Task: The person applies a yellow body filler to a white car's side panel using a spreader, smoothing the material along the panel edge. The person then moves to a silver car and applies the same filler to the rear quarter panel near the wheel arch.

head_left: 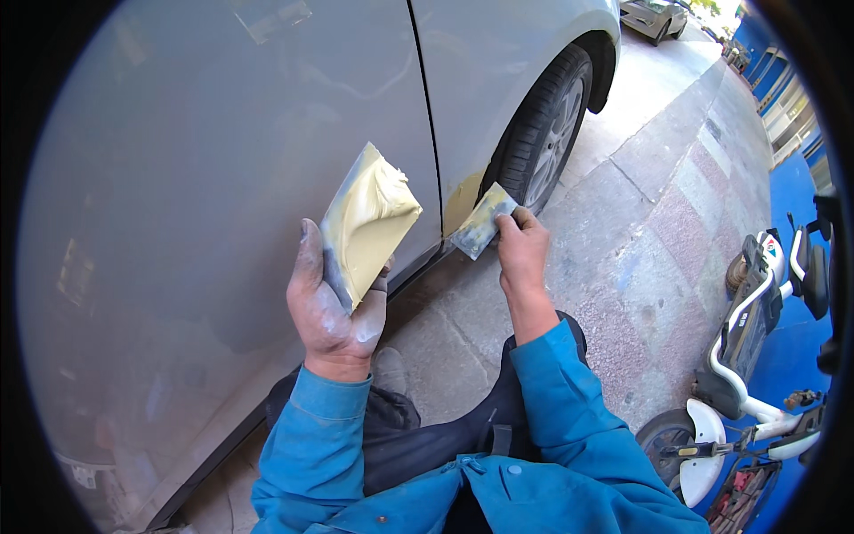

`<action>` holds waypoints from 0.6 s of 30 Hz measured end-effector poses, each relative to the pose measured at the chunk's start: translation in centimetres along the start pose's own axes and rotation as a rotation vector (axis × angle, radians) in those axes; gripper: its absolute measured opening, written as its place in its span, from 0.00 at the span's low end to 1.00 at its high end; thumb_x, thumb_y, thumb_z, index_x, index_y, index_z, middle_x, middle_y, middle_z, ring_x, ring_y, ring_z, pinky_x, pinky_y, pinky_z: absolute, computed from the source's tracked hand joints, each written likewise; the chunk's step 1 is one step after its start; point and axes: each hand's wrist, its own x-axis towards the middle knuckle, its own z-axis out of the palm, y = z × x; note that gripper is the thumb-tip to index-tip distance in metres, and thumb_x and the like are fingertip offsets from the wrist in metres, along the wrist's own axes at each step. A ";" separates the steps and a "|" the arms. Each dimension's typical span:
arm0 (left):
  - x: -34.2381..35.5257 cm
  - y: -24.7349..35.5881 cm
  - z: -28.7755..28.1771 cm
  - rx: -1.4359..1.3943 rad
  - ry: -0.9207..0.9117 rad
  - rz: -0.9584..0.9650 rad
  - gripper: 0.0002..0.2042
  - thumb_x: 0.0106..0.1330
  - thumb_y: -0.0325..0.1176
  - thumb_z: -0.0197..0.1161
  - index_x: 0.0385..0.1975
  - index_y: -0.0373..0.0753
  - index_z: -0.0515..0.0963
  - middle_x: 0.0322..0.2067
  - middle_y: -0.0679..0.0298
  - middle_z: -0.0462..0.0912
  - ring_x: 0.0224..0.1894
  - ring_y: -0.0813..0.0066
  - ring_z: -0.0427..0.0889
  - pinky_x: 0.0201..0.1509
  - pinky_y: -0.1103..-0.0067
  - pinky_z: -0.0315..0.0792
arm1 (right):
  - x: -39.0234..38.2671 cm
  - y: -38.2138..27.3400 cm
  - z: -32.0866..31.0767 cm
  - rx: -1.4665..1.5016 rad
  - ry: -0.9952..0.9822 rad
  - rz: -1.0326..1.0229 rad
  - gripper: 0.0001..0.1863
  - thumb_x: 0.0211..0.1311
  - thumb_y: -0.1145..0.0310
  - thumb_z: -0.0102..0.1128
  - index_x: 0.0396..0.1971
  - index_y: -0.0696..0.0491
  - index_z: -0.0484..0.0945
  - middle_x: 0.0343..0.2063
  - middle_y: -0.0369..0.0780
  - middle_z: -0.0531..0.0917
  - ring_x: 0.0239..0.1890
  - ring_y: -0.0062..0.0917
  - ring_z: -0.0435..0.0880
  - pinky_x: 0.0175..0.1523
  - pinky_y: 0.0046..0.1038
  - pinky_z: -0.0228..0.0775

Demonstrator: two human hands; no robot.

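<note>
My left hand (331, 307), dusty with white residue, holds up a flat board (336, 222) loaded with a thick heap of pale yellow body filler (378, 222). Its thumb is on the near side and the other fingers are mostly hidden behind the board. In a pinch, my right hand (523, 245) grips a thin, filler-smeared spreader (485, 221). The spreader is close to a yellowish filler patch (461, 203) on the lower fender of the silver car, just behind the front wheel (544, 125); whether it touches the patch I cannot tell.
The silver car's door (222, 178) fills the left side, with a dark gap between it and the fender. Paved ground (658, 231) stretches to the right. A white electric scooter (738, 338) stands at the right by a blue wall. Another car (656, 16) is parked far ahead.
</note>
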 end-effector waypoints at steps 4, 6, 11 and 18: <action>0.0 0.0 0.0 0.012 -0.009 0.004 0.22 0.82 0.48 0.59 0.60 0.34 0.79 0.52 0.57 0.88 0.48 0.64 0.85 0.46 0.70 0.77 | -0.8 -0.2 1.2 -0.397 0.045 -0.280 0.15 0.67 0.74 0.62 0.51 0.61 0.87 0.44 0.47 0.91 0.44 0.33 0.91 0.54 0.32 0.79; 0.0 0.1 0.1 0.006 -0.006 0.009 0.22 0.82 0.48 0.59 0.60 0.34 0.79 0.52 0.57 0.88 0.49 0.65 0.85 0.46 0.70 0.78 | -1.3 -0.8 1.6 -0.528 0.053 -0.496 0.18 0.67 0.74 0.63 0.55 0.58 0.86 0.47 0.50 0.88 0.48 0.44 0.90 0.55 0.38 0.81; -0.1 0.1 0.1 0.006 0.005 0.012 0.22 0.82 0.48 0.59 0.61 0.34 0.79 0.53 0.57 0.88 0.49 0.65 0.85 0.46 0.70 0.78 | -2.6 -0.7 2.9 -0.642 0.027 -0.726 0.19 0.67 0.75 0.64 0.57 0.59 0.85 0.46 0.49 0.87 0.47 0.45 0.89 0.53 0.39 0.82; 0.0 0.1 -0.1 0.011 -0.021 0.012 0.21 0.82 0.48 0.59 0.58 0.35 0.80 0.52 0.57 0.88 0.48 0.65 0.85 0.44 0.70 0.76 | -5.0 0.2 4.1 -0.644 -0.067 -0.768 0.22 0.64 0.78 0.66 0.59 0.58 0.84 0.47 0.49 0.87 0.45 0.43 0.89 0.51 0.36 0.83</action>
